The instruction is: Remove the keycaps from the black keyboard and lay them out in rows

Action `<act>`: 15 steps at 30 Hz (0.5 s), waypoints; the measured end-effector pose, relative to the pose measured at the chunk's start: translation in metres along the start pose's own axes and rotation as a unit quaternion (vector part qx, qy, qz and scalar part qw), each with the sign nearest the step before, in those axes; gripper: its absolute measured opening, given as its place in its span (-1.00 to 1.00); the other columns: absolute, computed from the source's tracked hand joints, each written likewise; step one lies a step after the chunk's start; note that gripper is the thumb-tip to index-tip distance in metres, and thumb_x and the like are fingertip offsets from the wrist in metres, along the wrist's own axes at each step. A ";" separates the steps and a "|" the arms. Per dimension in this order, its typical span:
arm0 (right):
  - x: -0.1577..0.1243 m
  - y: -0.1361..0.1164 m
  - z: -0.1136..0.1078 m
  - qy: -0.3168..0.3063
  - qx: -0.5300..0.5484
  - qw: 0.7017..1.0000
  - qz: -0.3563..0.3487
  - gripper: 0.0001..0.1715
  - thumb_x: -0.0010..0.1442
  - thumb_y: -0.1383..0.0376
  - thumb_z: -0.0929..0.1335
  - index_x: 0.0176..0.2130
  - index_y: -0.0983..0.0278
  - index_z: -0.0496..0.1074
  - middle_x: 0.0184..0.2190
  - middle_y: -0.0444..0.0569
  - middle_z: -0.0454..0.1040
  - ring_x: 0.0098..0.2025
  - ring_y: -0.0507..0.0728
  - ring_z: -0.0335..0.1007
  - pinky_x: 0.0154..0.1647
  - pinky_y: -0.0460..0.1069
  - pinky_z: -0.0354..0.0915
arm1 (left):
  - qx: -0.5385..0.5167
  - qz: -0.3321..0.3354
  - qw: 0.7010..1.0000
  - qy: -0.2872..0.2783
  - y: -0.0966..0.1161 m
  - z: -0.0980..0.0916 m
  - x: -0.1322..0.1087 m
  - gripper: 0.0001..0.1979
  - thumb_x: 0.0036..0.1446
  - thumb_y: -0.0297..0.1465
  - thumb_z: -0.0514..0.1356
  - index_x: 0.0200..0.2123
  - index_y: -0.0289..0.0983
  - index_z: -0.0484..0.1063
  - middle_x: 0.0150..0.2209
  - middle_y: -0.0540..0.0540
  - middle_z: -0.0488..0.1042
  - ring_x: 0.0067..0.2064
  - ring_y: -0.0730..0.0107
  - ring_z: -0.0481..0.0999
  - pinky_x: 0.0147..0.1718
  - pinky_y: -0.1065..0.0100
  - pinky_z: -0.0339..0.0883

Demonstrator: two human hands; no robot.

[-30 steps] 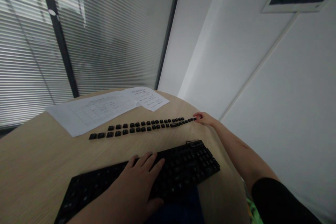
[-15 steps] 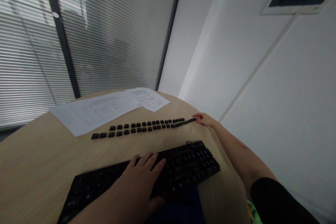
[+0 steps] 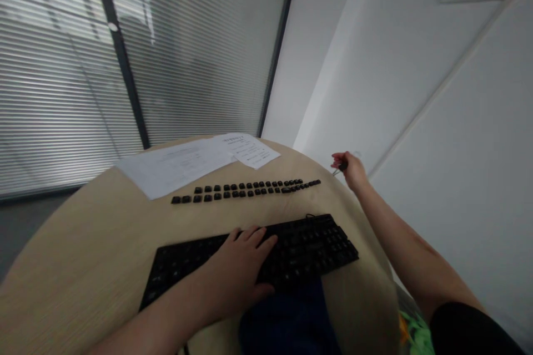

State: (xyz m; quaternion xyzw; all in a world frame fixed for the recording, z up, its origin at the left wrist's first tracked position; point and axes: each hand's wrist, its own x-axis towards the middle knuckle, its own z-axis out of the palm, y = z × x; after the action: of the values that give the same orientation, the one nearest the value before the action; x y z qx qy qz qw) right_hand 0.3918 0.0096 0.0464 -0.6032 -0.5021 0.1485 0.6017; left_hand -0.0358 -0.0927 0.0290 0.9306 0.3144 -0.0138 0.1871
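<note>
The right hand [image 3: 352,171] has lifted off the right end of the keycap rows [image 3: 245,189], pinching a small dark piece [image 3: 342,166] over the table's [image 3: 83,244] far right edge, while the left hand [image 3: 244,266] stays spread flat on the keyboard [image 3: 316,244].

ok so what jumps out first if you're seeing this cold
Two neat rows of loose black keycaps lie across the round wooden table, beyond a black keyboard at its near edge. The left hand rests flat on the keyboard, while the right hand, above the table's far right edge, pinches a small dark piece.
</note>
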 end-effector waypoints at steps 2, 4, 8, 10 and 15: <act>-0.018 -0.032 0.014 -0.015 0.060 0.998 -0.011 -0.36 0.28 -0.18 0.17 -0.29 0.27 0.49 -0.46 -0.08 0.44 -0.45 0.05 0.40 -0.36 -0.03 0.46 | 0.013 0.031 0.999 0.017 0.003 0.003 0.000 -0.14 0.15 -0.14 0.33 0.45 -0.25 0.16 0.46 -0.39 0.12 0.47 -0.24 0.11 0.39 -0.26 -0.03; -0.044 -0.068 0.033 -0.070 0.159 0.984 -0.025 -0.40 0.29 -0.17 0.25 -0.32 0.26 0.50 -0.62 -0.19 0.30 -0.62 0.02 0.24 -0.47 -0.02 0.46 | 0.019 0.046 0.999 0.022 0.005 0.001 -0.001 -0.14 0.19 -0.09 0.31 0.46 -0.26 0.13 0.47 -0.41 0.10 0.46 -0.23 0.12 0.38 -0.22 0.00; -0.110 -0.141 0.075 -0.151 0.301 0.940 -0.056 -0.50 0.35 -0.17 0.29 -0.24 0.19 0.45 -0.75 -0.34 0.10 -0.72 0.01 0.10 -0.58 -0.05 0.42 | 0.009 0.030 0.998 0.049 -0.009 -0.027 -0.024 -0.25 0.18 -0.05 0.32 0.36 -0.20 0.30 0.39 -0.32 0.29 0.36 -0.17 0.32 0.34 -0.09 0.14; -0.142 -0.169 0.094 -0.189 0.328 0.924 -0.048 -0.59 0.32 -0.12 0.37 -0.22 0.16 0.40 -0.69 -0.32 0.25 -0.69 0.01 0.23 -0.57 -0.06 0.43 | -0.012 0.016 0.995 0.099 -0.027 -0.047 -0.050 -0.37 0.23 -0.09 0.27 0.31 -0.17 0.38 0.36 -0.22 0.36 0.34 -0.06 0.36 0.32 0.04 0.19; -0.193 -0.197 0.139 -0.347 0.314 0.883 0.033 -0.50 0.14 0.00 0.54 -0.11 0.16 0.33 -0.47 -0.20 0.54 -0.53 0.05 0.49 -0.55 -0.06 0.47 | -0.097 -0.097 0.967 0.214 -0.087 -0.055 -0.119 -0.44 0.28 -0.07 0.19 0.24 -0.21 0.44 0.31 -0.18 0.44 0.32 0.01 0.39 0.35 0.02 0.17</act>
State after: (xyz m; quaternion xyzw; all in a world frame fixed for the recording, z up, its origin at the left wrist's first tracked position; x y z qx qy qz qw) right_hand 0.1117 -0.1070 0.1047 -0.3089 -0.5856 0.5183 0.5413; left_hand -0.1872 -0.0785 0.0681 0.8541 0.4361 0.1982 0.2027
